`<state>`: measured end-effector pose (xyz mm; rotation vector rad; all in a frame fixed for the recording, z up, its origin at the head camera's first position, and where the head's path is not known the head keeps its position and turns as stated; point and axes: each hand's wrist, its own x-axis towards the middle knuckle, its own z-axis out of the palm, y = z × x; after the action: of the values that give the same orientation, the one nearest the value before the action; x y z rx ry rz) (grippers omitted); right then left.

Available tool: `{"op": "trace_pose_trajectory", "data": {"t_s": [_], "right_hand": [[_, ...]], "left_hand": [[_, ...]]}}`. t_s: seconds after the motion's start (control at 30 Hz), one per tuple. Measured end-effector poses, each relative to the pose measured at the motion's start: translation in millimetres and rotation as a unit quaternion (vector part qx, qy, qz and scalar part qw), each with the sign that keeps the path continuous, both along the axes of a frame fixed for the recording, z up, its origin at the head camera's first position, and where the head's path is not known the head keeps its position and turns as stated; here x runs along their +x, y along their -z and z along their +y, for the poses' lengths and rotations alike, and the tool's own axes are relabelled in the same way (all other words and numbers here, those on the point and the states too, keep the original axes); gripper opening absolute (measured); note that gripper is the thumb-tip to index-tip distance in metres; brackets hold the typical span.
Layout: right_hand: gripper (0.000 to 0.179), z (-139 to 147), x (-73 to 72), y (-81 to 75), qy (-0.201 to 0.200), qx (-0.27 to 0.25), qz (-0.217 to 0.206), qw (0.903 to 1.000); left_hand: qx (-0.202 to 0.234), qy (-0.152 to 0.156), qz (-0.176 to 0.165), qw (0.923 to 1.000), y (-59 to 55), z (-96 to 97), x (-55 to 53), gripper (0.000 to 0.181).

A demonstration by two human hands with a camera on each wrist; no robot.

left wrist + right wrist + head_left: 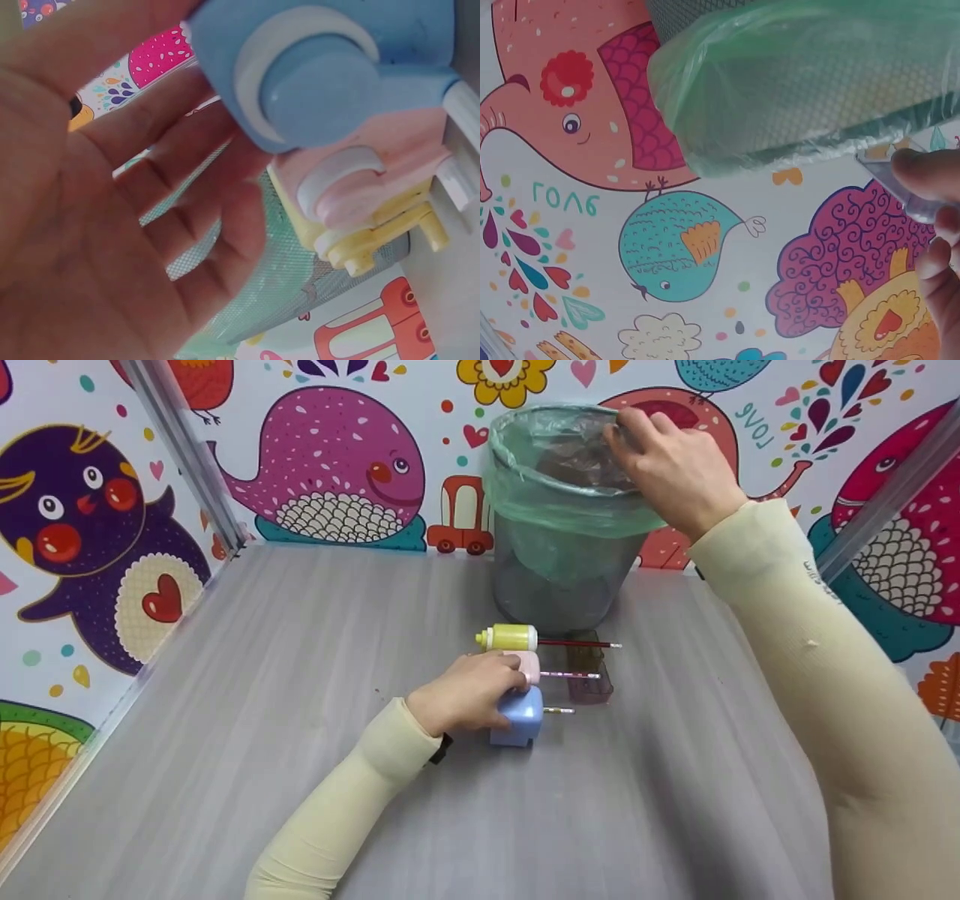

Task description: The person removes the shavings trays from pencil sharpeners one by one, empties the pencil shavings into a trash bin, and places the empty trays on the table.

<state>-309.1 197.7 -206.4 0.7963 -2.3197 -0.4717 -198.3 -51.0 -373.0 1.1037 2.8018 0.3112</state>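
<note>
Three crank pencil sharpeners stand side by side: a blue pencil sharpener, a pink pencil sharpener and a yellow pencil sharpener, each with a pencil sticking out to the right. My left hand grips the blue one between thumb and fingers; its crank shows in the left wrist view. Above the bin's right rim, my right hand pinches a clear plastic shavings tray, seen in the right wrist view. The tray's contents cannot be made out.
A grey mesh waste bin lined with a green bag stands behind the sharpeners, against the patterned wall. Dark see-through trays lie beneath the pencil ends on the grey table.
</note>
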Motion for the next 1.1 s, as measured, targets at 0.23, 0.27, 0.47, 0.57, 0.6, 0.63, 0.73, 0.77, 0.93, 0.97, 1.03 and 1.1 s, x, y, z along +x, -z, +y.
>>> {"op": "trace_pose_trajectory", "data": {"t_s": [0.23, 0.27, 0.47, 0.57, 0.6, 0.63, 0.73, 0.77, 0.93, 0.97, 1.03, 1.1], "right_hand": [[0.061, -1.2, 3.7, -0.4, 0.003, 0.051, -0.021, 0.9985], [0.061, -1.5, 4.0, -0.6, 0.005, 0.052, -0.024, 0.9983], [0.063, -3.9, 6.2, -0.1, 0.013, 0.058, -0.023, 0.998], [0.064, -4.2, 8.4, -0.6, 0.014, 0.067, -0.021, 0.9974], [0.063, -4.2, 9.0, -1.1, 0.013, 0.065, -0.019, 0.9976], [0.063, -3.9, 9.6, -1.1, 0.014, 0.065, -0.014, 0.9977], [0.063, -3.4, 10.0, -0.7, 0.011, 0.066, 0.004, 0.9977], [0.063, -3.4, 9.9, -0.4, 0.008, 0.067, 0.009, 0.9977], [0.059, -4.2, 8.3, 0.4, -0.015, 0.061, 0.016, 0.9979], [0.059, -4.4, 8.6, 0.5, -0.016, 0.062, 0.015, 0.9979], [0.06, -5.2, 9.3, 0.8, -0.015, 0.067, 0.013, 0.9975], [0.061, -5.6, 10.8, 1.1, -0.008, 0.075, 0.012, 0.997]], "left_hand": [[-0.004, -0.003, -0.007, 1.0, 1.6, 0.1, -0.2, 0.04], [-0.004, -0.003, -0.009, 0.9999, 2.0, 0.4, -0.1, 0.041], [-0.003, -0.008, -0.015, 0.9999, 2.5, 1.3, 0.3, 0.043], [-0.004, -0.006, -0.008, 0.9999, 1.3, 1.5, -0.3, 0.042], [-0.005, -0.005, -0.006, 1.0, 1.2, 1.7, -0.8, 0.041], [-0.005, -0.004, -0.005, 1.0, 0.9, 1.7, -1.1, 0.041], [-0.005, -0.006, -0.008, 0.9999, 0.2, 2.0, -1.2, 0.041], [-0.005, -0.006, -0.007, 0.9999, 0.1, 1.8, -1.3, 0.041], [-0.003, -0.002, 0.004, 1.0, 0.8, 1.0, -1.4, 0.038], [-0.002, -0.001, 0.006, 1.0, 0.9, 1.0, -1.4, 0.037], [-0.003, -0.001, 0.005, 1.0, 1.1, 0.9, -1.3, 0.038], [-0.003, -0.002, 0.001, 1.0, 1.5, 0.7, -1.3, 0.038]]}}
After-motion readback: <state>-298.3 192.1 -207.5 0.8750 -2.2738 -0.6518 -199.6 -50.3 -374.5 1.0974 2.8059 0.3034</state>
